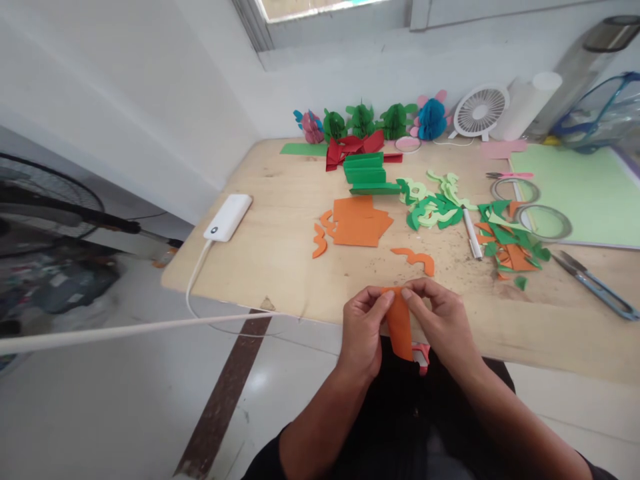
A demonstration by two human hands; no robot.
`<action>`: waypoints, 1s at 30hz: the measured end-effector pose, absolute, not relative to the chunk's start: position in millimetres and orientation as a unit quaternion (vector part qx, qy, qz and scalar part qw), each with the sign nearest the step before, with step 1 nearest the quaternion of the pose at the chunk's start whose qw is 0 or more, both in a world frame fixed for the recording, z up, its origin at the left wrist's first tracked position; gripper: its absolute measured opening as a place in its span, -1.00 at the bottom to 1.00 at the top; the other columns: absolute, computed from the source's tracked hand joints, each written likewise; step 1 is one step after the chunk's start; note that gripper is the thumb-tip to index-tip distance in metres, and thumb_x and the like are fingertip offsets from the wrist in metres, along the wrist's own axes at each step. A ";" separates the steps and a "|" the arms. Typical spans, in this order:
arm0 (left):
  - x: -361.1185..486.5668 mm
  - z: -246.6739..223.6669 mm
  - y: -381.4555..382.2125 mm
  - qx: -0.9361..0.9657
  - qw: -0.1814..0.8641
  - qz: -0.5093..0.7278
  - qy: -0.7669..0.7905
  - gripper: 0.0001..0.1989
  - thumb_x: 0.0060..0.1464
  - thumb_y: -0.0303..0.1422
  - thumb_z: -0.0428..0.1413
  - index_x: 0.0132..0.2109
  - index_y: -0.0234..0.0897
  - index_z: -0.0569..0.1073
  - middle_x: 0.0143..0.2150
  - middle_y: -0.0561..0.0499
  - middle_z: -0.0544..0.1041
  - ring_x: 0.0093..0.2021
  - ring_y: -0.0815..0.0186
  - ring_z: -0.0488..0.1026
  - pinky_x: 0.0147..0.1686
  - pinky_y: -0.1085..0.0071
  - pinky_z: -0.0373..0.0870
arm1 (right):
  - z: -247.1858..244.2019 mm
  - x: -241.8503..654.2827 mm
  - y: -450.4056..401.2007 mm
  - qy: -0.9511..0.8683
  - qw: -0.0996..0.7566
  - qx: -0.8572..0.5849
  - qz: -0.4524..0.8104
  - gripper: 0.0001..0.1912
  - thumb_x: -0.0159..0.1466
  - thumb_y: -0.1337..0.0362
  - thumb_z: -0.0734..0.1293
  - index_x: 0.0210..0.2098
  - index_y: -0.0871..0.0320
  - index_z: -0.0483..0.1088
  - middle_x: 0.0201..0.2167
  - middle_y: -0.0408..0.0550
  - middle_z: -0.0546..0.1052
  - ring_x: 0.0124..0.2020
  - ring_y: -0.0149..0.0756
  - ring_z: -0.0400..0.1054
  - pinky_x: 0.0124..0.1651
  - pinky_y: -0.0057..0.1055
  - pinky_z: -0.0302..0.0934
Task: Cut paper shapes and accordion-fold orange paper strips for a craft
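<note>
The orange paper (pixel 400 330) is pinched along its upper edge between the thumb and fingertips of the left hand (pixel 363 333) and of the right hand (pixel 443 323), just at the front edge of the wooden table (pixel 280 280), with its lower end hanging over the lap. Both grips are narrow, closed on the sheet. The likeliest trouble is a skewed crease: with no flat surface under the sheet and its tail loose, a slight slip of one thumb could shift the layers. Pulling the hands apart could tear the thin edge, and hard pressing could leave a stray wrinkle. If both pinches loosen, the sheet could drop to the lap, near a red-and-white object (pixel 424 359) whose kind cannot be told. Just ahead of the hands, a wavy orange cutout (pixel 423 260) lies where a forward reach could brush it, with a stack of orange squares (pixel 356 223) beyond to the left. Green cutouts (pixel 435 213), a white pen (pixel 471 233) and mixed scraps (pixel 515 247) crowd the right side, where blue-handled snips (pixel 597 287) lie with blades spread toward the scraps. Green folded paper (pixel 365 169) sits farther back.
</note>
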State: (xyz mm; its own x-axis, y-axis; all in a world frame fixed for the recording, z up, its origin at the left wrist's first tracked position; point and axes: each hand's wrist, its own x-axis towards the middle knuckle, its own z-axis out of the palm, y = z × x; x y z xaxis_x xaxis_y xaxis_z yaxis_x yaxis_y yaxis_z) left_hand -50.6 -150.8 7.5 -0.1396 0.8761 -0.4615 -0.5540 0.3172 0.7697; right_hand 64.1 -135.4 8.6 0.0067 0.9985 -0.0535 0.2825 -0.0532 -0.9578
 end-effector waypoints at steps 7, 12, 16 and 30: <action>-50.3 4.9 -151.5 0.162 0.631 0.573 0.498 -0.77 -0.18 -0.26 0.33 -0.43 -0.31 0.49 -0.48 0.08 0.49 -0.44 0.44 0.39 -0.31 0.48 0.35 | 9.4 64.4 -136.5 -0.566 0.396 -0.581 0.431 -0.76 0.23 0.11 0.28 -0.44 0.13 0.43 -0.50 -0.12 0.50 -0.44 -0.34 0.37 -0.35 -0.42 0.27; -51.9 5.5 -151.2 0.184 0.615 0.580 0.502 -0.71 -0.11 -0.19 0.29 -0.50 -0.31 0.45 -0.55 0.10 0.42 -0.47 0.42 0.35 -0.35 0.46 0.34 | 9.5 63.2 -139.3 -0.565 0.398 -0.587 0.422 -0.75 0.23 0.11 0.27 -0.44 0.13 0.43 -0.50 -0.12 0.50 -0.45 -0.34 0.37 -0.37 -0.43 0.27; -51.9 4.2 -152.2 0.231 0.579 0.586 0.517 -0.70 -0.04 -0.17 0.24 -0.51 -0.31 0.45 -0.55 0.08 0.41 -0.46 0.42 0.32 -0.34 0.45 0.34 | 10.8 63.4 -142.2 -0.560 0.409 -0.589 0.415 -0.75 0.23 0.10 0.28 -0.46 0.13 0.42 -0.52 -0.13 0.50 -0.47 -0.34 0.37 -0.38 -0.43 0.27; -48.0 8.9 -165.1 0.248 0.585 0.573 0.517 -0.77 -0.07 -0.22 0.29 -0.44 -0.32 0.52 -0.48 0.04 0.51 -0.44 0.39 0.40 -0.32 0.45 0.35 | 13.2 67.5 -149.6 -0.563 0.421 -0.583 0.406 -0.76 0.21 0.11 0.30 -0.48 0.13 0.42 -0.54 -0.14 0.48 -0.46 -0.34 0.34 -0.35 -0.42 0.23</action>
State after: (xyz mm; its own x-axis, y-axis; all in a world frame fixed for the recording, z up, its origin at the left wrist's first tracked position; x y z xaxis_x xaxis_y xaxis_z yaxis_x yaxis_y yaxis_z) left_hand -48.0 -165.1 8.9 -0.1920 0.9272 -0.3215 -0.4143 0.2204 0.8830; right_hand 67.5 -149.6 13.2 0.0355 0.9994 0.0010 0.3150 -0.0102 -0.9490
